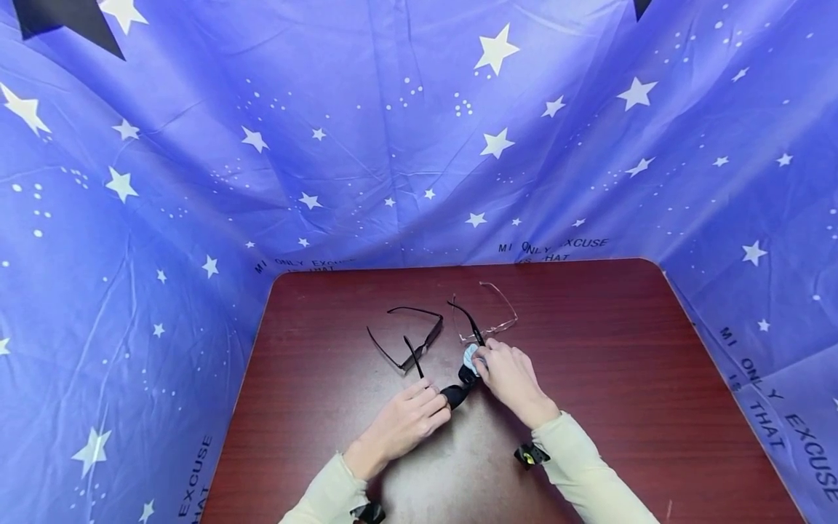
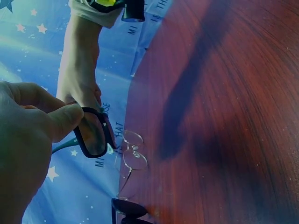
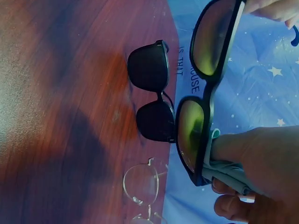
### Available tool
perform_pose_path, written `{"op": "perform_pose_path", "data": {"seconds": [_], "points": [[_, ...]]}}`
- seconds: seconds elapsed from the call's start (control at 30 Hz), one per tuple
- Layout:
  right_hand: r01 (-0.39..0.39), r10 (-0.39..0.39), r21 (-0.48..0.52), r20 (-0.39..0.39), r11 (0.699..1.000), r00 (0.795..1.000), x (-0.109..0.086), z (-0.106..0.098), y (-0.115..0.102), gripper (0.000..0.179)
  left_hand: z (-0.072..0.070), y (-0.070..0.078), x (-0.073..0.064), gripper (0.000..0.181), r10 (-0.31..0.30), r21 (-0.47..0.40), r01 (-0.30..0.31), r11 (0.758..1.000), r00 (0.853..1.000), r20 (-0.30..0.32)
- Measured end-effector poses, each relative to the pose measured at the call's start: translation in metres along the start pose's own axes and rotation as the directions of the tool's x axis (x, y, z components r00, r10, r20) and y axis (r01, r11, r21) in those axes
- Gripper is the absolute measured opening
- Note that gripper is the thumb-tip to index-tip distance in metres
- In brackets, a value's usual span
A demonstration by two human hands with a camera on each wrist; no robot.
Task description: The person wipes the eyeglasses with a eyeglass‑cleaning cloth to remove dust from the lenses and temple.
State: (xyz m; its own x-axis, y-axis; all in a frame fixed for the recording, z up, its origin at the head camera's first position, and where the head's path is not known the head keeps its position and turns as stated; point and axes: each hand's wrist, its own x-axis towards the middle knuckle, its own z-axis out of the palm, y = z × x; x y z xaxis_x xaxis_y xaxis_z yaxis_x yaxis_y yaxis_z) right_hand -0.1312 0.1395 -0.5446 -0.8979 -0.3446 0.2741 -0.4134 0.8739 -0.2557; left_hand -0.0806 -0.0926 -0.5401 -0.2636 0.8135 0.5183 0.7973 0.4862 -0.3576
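**Black-framed sunglasses [image 1: 455, 397] held at both ends above the bench [image 1: 314, 415]**

Starting at the far left, it's all blue curtain [image 1: 131, 255], scattered with white stars and running round behind the bench as well. Moving in, here's the first pair: dark sunglasses [image 1: 430, 335], resting on the wood with their arms spread out. Nearer the camera comes the left hand [image 1: 406, 420], out of a pale sleeve [image 1: 330, 491], thumb and finger pinching one end of the black-framed sunglasses. And there they are, centre stage, lifted clear of the bench between the two hands, arms unfolded and pointing away from the person, lenses showing a yellow-brown tint from the right wrist.

On to the other end, and it's a pale blue cloth [image 1: 471, 359], bunched up at the frame; whether it presses on the lens is hard to tell. Just beyond sit the thin-rimmed glasses [image 3: 141, 184], lying on the bench, arms open. Then the right hand [image 1: 513, 372], fingers bent, gripping that cloth at the frame's end, a black wrist device [image 1: 531, 455] strapped behind it. Furthest right, more curtain, with dark lettering.
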Motion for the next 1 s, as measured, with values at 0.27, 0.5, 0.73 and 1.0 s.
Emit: {"op": "perform_pose_path", "data": {"seconds": [0.27,0.5,0.73,1.0], "points": [[-0.062,0.055,0.079,0.095,0.995,0.994,0.001,-0.004,-0.001,0.005,-0.001,-0.002,-0.001,0.021,-0.017,0.017,0.017,1.000,0.999,0.035],[-0.146,0.102,0.165,0.248,0.975,0.963,-0.002,-0.009,-0.006,0.006,0.003,0.001,-0.006,0.013,-0.056,0.036,0.054,0.998,0.995,0.079],[-0.083,0.113,0.292,-0.086,0.953,0.990,-0.011,0.000,-0.004,0.003,0.007,0.002,-0.007,0.022,-0.188,-0.018,0.188,0.982,0.982,-0.005],[0.059,0.175,0.545,-0.367,0.837,0.914,-0.032,0.013,-0.010,0.021,0.012,0.003,-0.013,0.008,-0.588,-0.380,0.515,0.769,0.802,-0.103]]}}
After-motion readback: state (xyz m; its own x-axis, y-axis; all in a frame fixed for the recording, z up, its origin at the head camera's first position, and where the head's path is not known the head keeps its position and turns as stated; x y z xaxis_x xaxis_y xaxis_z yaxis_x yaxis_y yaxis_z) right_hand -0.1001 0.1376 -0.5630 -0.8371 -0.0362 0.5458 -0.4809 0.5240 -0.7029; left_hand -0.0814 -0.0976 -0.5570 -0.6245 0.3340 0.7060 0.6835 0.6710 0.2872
